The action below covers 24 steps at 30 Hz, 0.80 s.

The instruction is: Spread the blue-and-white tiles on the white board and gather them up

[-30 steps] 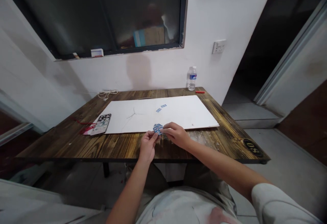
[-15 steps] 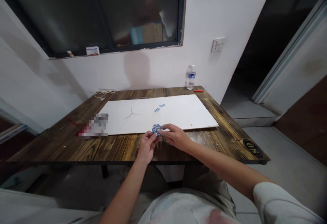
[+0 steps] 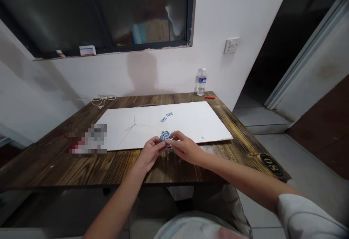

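Between my two hands is a small blue-and-white flat piece (image 3: 165, 136) with a jagged outline; its exact kind is too small to make out. My left hand (image 3: 152, 152) pinches it from the left, thumb uppermost. From the right, my right hand (image 3: 187, 147) has its fingers closed at the same piece. Both hands are over the near edge of a white board (image 3: 188, 122). Farther back on the board lie two little blue-and-white strips, a left strip (image 3: 163, 119) and a right strip (image 3: 169, 114), set at an angle to each other.
The board rests on a dark wooden table (image 3: 120, 168). A water bottle (image 3: 201, 82) and a red pen-like stick (image 3: 209, 97) are at the back right, a white cable (image 3: 103, 100) at the back left. Pencil lines mark the board's left half. A round "08" plate (image 3: 271, 165) is near the right corner.
My view has shifted slightly, so the table appears lower and farther left. The piece stays between both hands and looks tilted a little differently. The two strips have not moved on the board.
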Tool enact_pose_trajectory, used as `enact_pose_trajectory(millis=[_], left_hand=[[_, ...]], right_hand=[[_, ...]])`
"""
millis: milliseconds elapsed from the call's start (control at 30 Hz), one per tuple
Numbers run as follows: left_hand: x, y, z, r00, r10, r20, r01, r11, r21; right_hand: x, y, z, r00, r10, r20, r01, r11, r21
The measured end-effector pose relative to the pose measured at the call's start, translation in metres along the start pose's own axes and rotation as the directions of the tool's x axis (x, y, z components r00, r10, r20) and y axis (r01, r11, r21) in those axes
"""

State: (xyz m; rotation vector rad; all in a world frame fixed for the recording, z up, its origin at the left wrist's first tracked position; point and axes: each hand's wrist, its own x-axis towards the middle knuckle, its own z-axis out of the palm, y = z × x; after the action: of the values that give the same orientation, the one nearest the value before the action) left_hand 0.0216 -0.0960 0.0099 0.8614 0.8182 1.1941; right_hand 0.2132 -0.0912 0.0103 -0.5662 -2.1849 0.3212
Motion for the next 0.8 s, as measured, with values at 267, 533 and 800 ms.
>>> enact_pose_trajectory(millis=[267, 533, 800], left_hand=[[0.047, 0.022, 0.005, 0.999, -0.021, 0.028, 0.016, 0.984, 0.179], [0.105, 0.031, -0.002, 0.998, 0.064, -0.022, -0.056, 0.966, 0.253], [0.125, 0.015, -0.026, 0.977, 0.144, -0.155, -0.093, 0.952, 0.292]], right_hand=[[0.017, 0.034, -0.016, 1.0, 0.016, -0.005, -0.016, 1.0, 0.027], [0.059, 0.084, -0.022, 0.987, 0.163, -0.001, -0.162, 0.98, 0.113], [0.098, 0.155, -0.005, 0.832, 0.555, -0.016, -0.553, 0.83, 0.072]])
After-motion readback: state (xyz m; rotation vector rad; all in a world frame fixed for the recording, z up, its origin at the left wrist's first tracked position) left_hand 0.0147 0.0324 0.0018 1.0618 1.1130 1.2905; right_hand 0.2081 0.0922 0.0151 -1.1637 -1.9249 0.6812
